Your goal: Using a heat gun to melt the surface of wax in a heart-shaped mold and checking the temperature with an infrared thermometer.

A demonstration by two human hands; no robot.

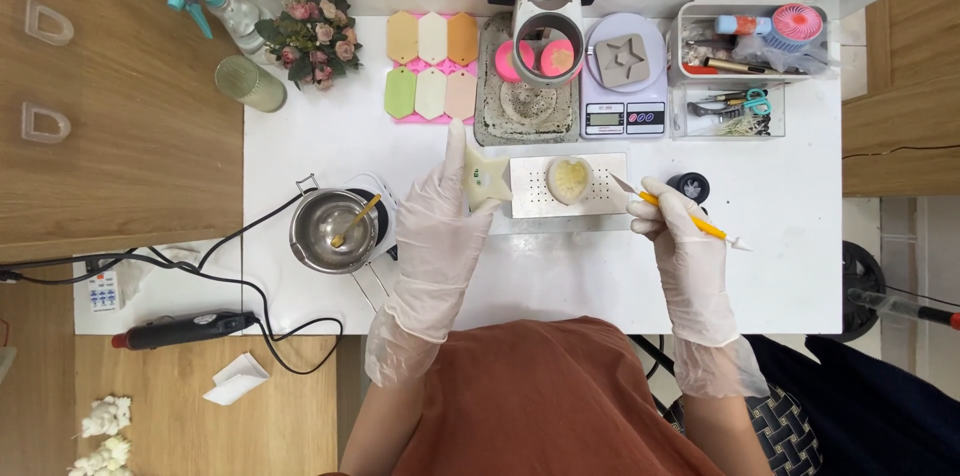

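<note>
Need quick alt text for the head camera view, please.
Gloved left hand holds a pale cream piece beside a perforated metal tray bearing a heart-shaped piece; gloved right hand grips a yellow craft knife over the white table.

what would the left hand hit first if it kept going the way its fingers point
The left hand points up the table, away from the person. Continuing that way, it would probably first reach the tray of pastel tag-shaped pieces, perhaps brushing the stained press base beside it. Depth is hard to judge.
</note>
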